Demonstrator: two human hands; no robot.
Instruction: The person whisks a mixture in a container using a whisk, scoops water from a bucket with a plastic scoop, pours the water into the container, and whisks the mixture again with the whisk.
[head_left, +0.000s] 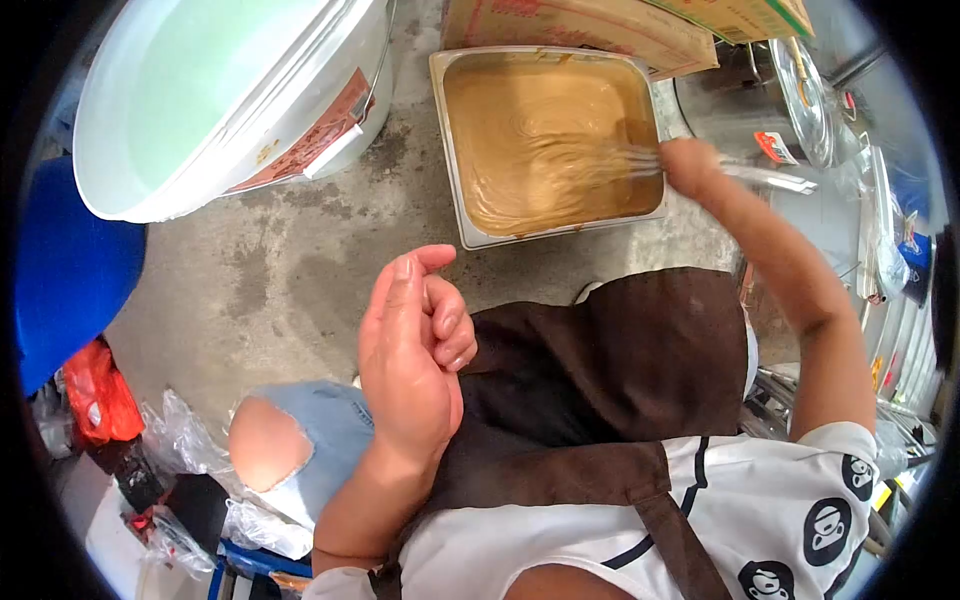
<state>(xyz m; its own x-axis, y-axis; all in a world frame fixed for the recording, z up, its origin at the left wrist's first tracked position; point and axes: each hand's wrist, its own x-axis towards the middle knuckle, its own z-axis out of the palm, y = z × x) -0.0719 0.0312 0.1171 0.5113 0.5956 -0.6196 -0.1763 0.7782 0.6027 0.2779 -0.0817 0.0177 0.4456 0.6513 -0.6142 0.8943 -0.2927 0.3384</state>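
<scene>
A large wire whisk is gripped in my right hand, its metal handle sticking out to the right. The whisk's wires are blurred and dip into a thick, tan-brown batter-like mixture. That mixture fills much of a deep rectangular metal pan on the floor, and swirl marks show on its surface. My left hand is raised in front of my brown apron, below the pan's near edge. Its fingers are loosely curled with the index finger held out, and nothing is in it.
At the upper left stands a big white bucket with a wire handle. Cardboard boxes sit behind the pan, and a large metal pot is to its right. Blue plastic and plastic bags lie at left on the concrete floor.
</scene>
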